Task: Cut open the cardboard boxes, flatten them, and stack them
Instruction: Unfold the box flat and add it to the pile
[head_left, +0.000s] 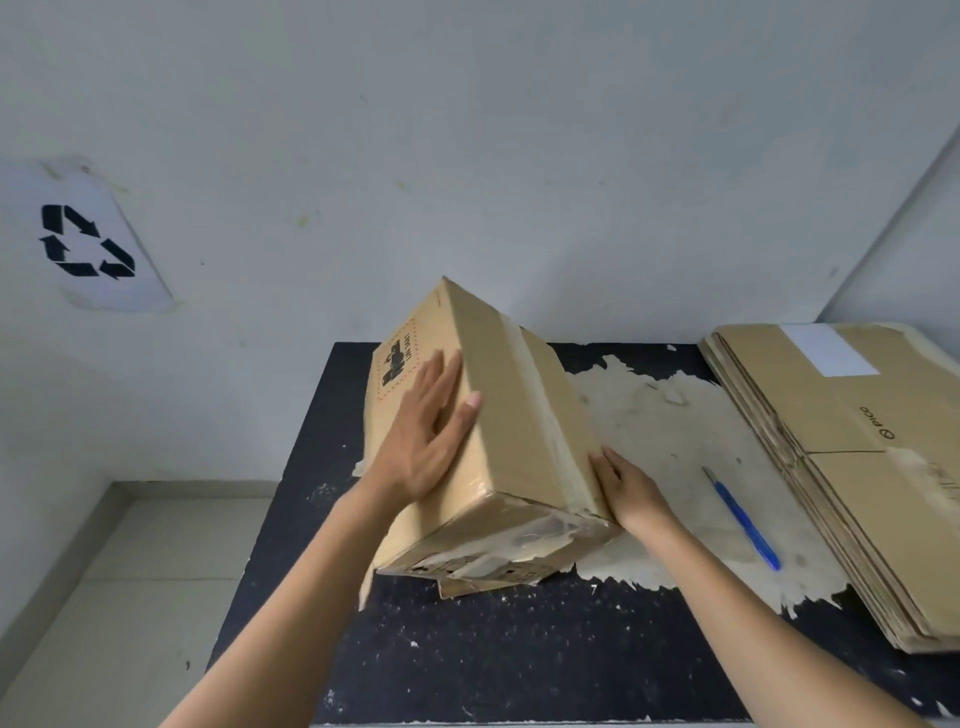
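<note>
Your left hand (423, 439) and right hand (626, 486) press flat, fingers straight, on opposite sides of the tilted box (498, 415); the blue cutter (743, 519) lies right of it.

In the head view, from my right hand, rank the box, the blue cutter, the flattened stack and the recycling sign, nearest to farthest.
1. box, touching the right hand, at its left.
2. blue cutter, on the table to its right.
3. flattened stack, farther right.
4. recycling sign, on the wall, far left.
</note>
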